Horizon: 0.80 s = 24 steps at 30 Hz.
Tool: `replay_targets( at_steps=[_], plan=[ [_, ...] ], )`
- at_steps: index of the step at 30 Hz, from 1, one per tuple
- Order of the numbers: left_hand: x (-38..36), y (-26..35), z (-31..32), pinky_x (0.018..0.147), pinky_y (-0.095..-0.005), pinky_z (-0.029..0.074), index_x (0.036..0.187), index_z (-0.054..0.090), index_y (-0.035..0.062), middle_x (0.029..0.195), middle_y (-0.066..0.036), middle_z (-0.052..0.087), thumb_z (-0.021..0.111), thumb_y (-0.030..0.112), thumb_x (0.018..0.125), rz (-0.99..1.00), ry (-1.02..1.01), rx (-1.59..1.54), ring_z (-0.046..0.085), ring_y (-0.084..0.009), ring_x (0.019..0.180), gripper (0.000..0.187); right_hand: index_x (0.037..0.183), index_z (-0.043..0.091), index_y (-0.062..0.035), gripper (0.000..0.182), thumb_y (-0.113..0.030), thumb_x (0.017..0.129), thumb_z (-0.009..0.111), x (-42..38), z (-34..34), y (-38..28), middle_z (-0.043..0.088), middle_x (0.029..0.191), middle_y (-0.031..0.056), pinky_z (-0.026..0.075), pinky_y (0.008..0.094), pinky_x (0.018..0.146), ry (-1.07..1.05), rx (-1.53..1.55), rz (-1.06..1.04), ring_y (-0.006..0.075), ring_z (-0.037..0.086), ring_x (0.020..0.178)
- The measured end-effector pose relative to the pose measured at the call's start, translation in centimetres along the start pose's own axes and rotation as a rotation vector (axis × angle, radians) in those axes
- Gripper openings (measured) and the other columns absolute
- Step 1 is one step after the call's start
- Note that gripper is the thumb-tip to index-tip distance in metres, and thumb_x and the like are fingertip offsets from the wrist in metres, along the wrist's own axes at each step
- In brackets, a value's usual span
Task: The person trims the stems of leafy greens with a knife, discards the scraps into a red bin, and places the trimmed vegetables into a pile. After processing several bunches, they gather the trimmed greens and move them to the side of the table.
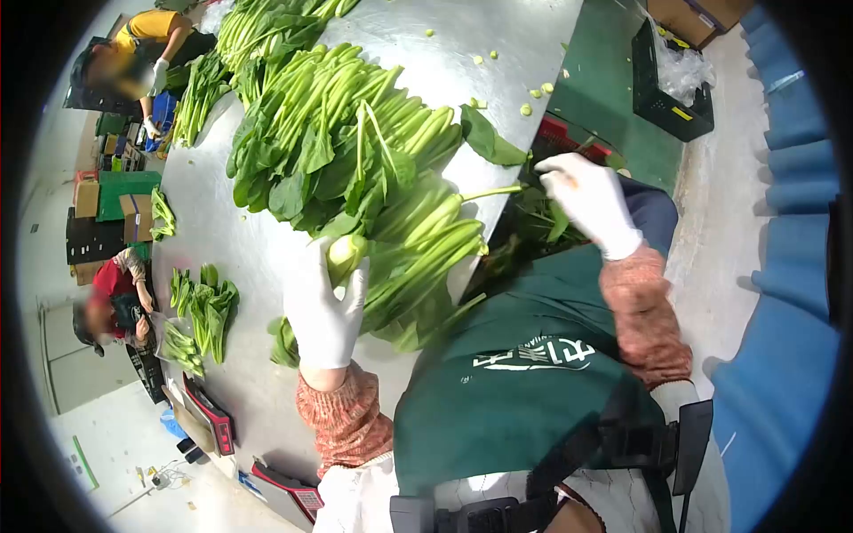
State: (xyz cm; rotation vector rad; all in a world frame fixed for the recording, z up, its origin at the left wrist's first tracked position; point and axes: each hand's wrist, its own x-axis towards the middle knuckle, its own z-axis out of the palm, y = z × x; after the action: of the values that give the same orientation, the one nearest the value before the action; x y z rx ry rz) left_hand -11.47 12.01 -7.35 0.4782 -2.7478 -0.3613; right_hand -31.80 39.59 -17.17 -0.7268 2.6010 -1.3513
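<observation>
My left hand [322, 306], in a white glove, is closed around the pale base of a leafy green vegetable [345, 256]. Beside it on the metal table lies a bunch of green-stemmed leafy vegetables [413, 258], partly smeared by motion. A larger pile of the same greens [320, 124] spreads behind it. My right hand [588, 200], also white-gloved, hangs past the table edge with its fingers apart and nothing visible in them. Under it, loose leaves [542, 222] lie in a dark space below the edge. A single leaf [490, 139] rests at the table's edge.
Cut stem pieces [526, 109] dot the metal table [435, 27]. A black crate [671, 84] holding clear plastic stands on the floor. Red scales [209, 413] sit along the far side, near smaller bunches [209, 311]. Two other people work across the table.
</observation>
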Motion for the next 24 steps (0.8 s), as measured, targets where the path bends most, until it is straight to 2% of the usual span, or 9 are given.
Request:
replay_targets(
  at_steps=[2,5,7,9,13,15,17,21,24],
  plan=[
    [-1.3,0.1,0.1,0.073,-0.0388,0.051,0.101,0.061,0.0057,0.091,-0.014,0.064,0.078,0.010,0.075,-0.092,0.001,-0.021,0.063,-0.0335,0.081,0.031,0.107,0.072,-0.0077,0.025,-0.018,0.085,0.068,-1.0,4.3,-1.4,0.071,0.090,0.0132,0.054,0.0358,0.072,-0.183,-0.098,-0.089,0.0292,0.069,0.078],
    [-3.7,-0.4,-0.3,0.067,-0.0368,0.052,0.092,0.061,0.0055,0.080,-0.014,0.063,0.079,0.010,0.075,-0.168,-0.007,-0.072,0.063,-0.0320,0.072,0.025,0.111,0.064,-0.0125,0.035,-0.027,0.080,0.072,-2.2,12.5,2.7,0.065,0.103,0.0105,0.054,0.0386,0.074,-0.294,-0.250,-0.265,0.0308,0.066,0.089],
    [-4.6,-0.3,0.2,0.064,-0.0346,0.052,0.089,0.061,0.0035,0.073,-0.015,0.061,0.079,0.009,0.077,-0.139,0.013,-0.060,0.063,-0.0305,0.065,0.022,0.105,0.064,-0.0102,0.030,-0.024,0.079,0.072,-1.8,12.5,2.7,0.065,0.097,0.0119,0.053,0.0383,0.073,-0.375,-0.117,-0.142,0.0311,0.065,0.085],
    [-4.8,0.4,1.3,0.066,-0.0356,0.052,0.089,0.063,0.0048,0.079,-0.014,0.065,0.079,0.007,0.075,-0.073,-0.048,-0.057,0.065,-0.0322,0.070,0.021,0.099,0.065,-0.0061,0.028,-0.023,0.079,0.072,-1.3,11.9,2.1,0.066,0.092,0.0139,0.052,0.0371,0.074,-0.456,0.025,-0.092,0.0286,0.066,0.084],
    [-4.2,2.0,5.4,0.087,-0.0403,0.051,0.113,0.064,0.0066,0.109,-0.013,0.066,0.077,0.003,0.066,0.075,-0.195,-0.110,0.063,-0.0324,0.100,0.049,0.091,0.064,-0.0003,0.030,-0.023,0.078,0.077,-0.9,8.2,-3.4,0.065,0.082,0.0134,0.049,0.0333,0.072,-0.607,0.484,0.131,0.0194,0.063,0.078],
    [-3.7,2.2,6.9,0.091,-0.0403,0.050,0.122,0.062,0.0057,0.119,-0.013,0.064,0.078,0.003,0.064,0.126,-0.141,-0.129,0.060,-0.0327,0.108,0.060,0.089,0.063,0.0005,0.031,-0.024,0.078,0.080,-1.2,7.7,-4.8,0.063,0.079,0.0101,0.048,0.0308,0.069,-0.567,0.461,0.046,0.0141,0.057,0.073],
    [-3.0,2.7,6.8,0.090,-0.0396,0.051,0.120,0.062,0.0057,0.116,-0.013,0.065,0.079,0.004,0.065,0.128,-0.049,-0.157,0.061,-0.0323,0.105,0.057,0.089,0.063,0.0001,0.031,-0.024,0.079,0.080,-1.1,6.3,-6.6,0.063,0.078,0.0092,0.048,0.0300,0.068,-0.552,0.397,0.025,0.0137,0.056,0.071],
    [-2.4,2.5,6.4,0.084,-0.0394,0.052,0.116,0.063,0.0059,0.107,-0.012,0.066,0.079,0.005,0.068,0.187,-0.050,-0.245,0.063,-0.0321,0.096,0.050,0.093,0.061,0.0020,0.030,-0.020,0.082,0.079,-1.8,6.3,-7.9,0.063,0.080,0.0081,0.049,0.0288,0.070,-0.501,0.582,-0.025,0.0116,0.056,0.073],
    [-2.1,2.0,6.3,0.077,-0.0384,0.052,0.111,0.064,0.0060,0.096,-0.011,0.064,0.078,0.005,0.070,0.139,-0.009,-0.251,0.062,-0.0309,0.087,0.043,0.109,0.064,0.0016,0.026,-0.011,0.088,0.072,-2.6,6.5,-8.7,0.065,0.086,0.0048,0.048,0.0263,0.070,-0.409,0.670,-0.009,0.0073,0.055,0.077]
  ],
)
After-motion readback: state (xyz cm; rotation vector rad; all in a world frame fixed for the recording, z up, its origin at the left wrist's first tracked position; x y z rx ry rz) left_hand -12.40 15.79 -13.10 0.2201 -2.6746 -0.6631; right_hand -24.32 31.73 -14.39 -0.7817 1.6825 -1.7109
